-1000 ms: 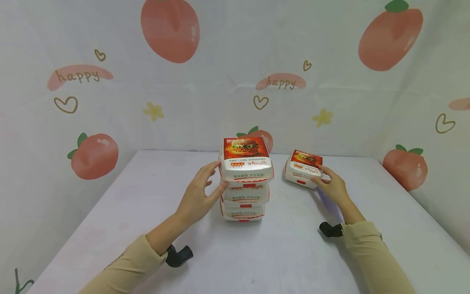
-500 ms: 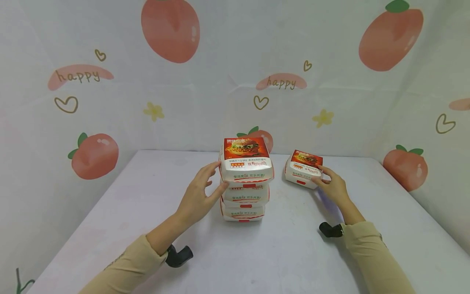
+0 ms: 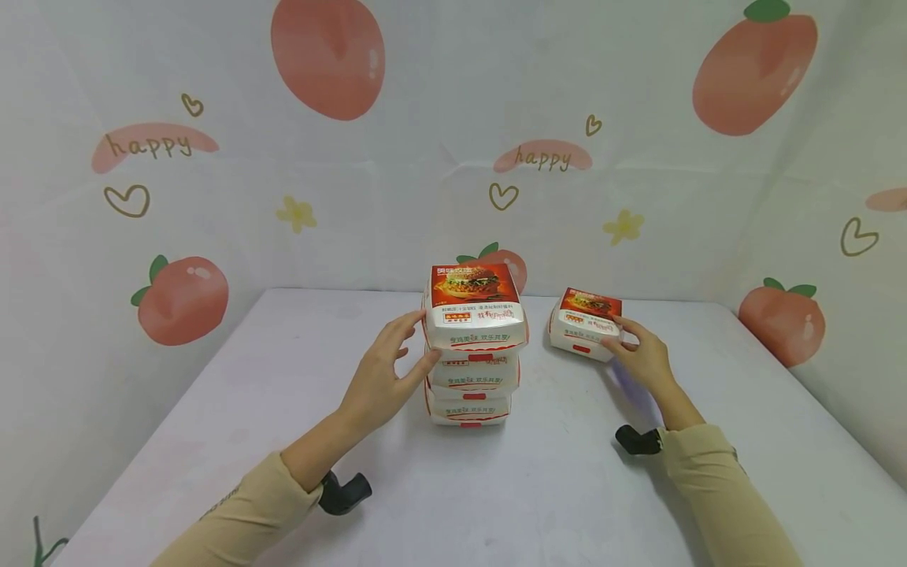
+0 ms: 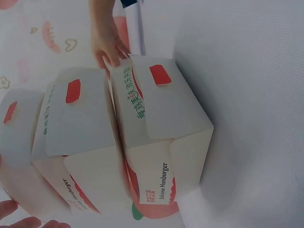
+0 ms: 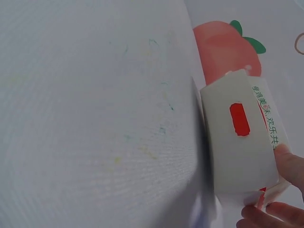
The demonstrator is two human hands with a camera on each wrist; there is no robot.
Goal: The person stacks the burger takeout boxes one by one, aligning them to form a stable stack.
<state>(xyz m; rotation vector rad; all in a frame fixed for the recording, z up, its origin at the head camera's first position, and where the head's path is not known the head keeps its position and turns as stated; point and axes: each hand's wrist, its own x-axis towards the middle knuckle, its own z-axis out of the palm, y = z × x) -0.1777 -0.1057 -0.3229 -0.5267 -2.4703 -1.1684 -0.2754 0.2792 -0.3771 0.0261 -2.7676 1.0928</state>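
Three white hamburger boxes with burger pictures on red lids stand stacked in the middle of the head view. My left hand [image 3: 379,378] touches the top box [image 3: 478,311] at its left side, thumb near the front corner. Under it sit the middle box [image 3: 475,376] and the bottom box [image 3: 468,410]; in the left wrist view the stack appears sideways. Right of the stack, a fourth-position single hamburger box [image 3: 584,323] rests turned slightly. My right hand [image 3: 646,362] pinches its right front corner, thumb on the front face [image 5: 242,142] and fingers at the side.
A white tabletop [image 3: 560,496] extends under everything, with its back edge just behind the boxes. Behind it hangs a white cloth [image 3: 397,181] printed with peaches, hearts and flowers. Black curved wrist mounts [image 3: 346,494] stick out below both sleeves.
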